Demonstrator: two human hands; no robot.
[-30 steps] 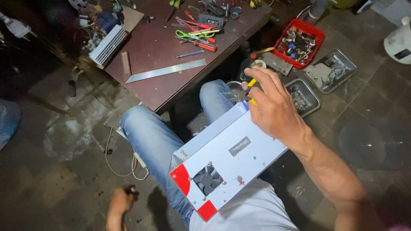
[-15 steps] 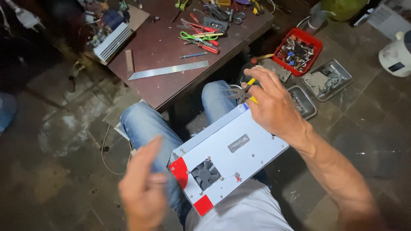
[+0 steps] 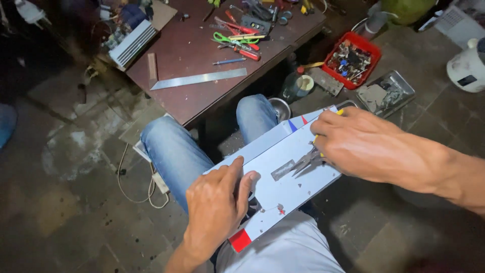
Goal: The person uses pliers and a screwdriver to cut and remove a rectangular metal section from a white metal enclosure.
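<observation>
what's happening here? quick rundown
A seated person has a flat white metal casing across their lap. The left hand presses down on the near end, over the fan opening. The right hand holds needle-nose pliers with the tips on a small grey plate on the casing's top face. In front stands a brown table with a steel ruler and hand tools; a red tray of parts sits on the floor.

We see the box (image 3: 283, 177) lying across the lap, before the table (image 3: 202, 96); the ruler (image 3: 199, 79) lies on that table, the tray (image 3: 353, 60) right of it.
</observation>
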